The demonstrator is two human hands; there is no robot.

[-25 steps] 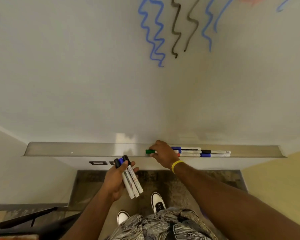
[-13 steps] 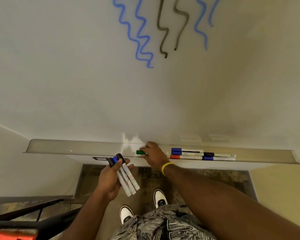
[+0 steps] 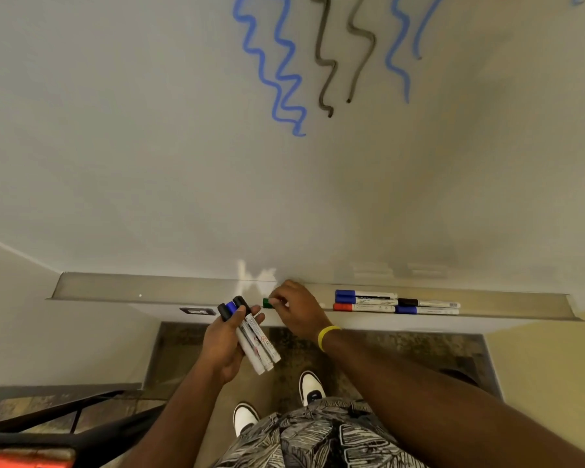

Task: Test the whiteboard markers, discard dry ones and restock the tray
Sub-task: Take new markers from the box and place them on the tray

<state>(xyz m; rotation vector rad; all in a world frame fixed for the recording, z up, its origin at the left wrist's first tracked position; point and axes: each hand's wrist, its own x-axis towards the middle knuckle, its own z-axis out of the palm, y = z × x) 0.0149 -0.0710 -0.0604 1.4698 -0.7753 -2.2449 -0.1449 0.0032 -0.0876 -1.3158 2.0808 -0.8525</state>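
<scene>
A metal marker tray [image 3: 149, 288] runs along the bottom of the whiteboard [image 3: 149, 146]. My right hand [image 3: 299, 312] is closed on a green-capped marker [image 3: 267, 302] at the tray's front edge; only the cap shows past my fingers. My left hand [image 3: 222, 346] holds three markers [image 3: 255, 342] in a bundle below the tray, two with black caps and one with a blue cap. Several more markers [image 3: 395, 302] lie in the tray to the right, with blue, red and black caps.
Blue and dark squiggle test lines [image 3: 318, 62] mark the upper board. A small dark label plate [image 3: 198, 311] sits under the tray. My white shoes [image 3: 311, 388] stand on a dark mat below. A dark rail [image 3: 65, 420] crosses the lower left.
My right hand has stayed on the green marker at the tray edge, with fingers curled further over it. My left hand with the bundle has risen closer to the tray. The camera has shifted.
</scene>
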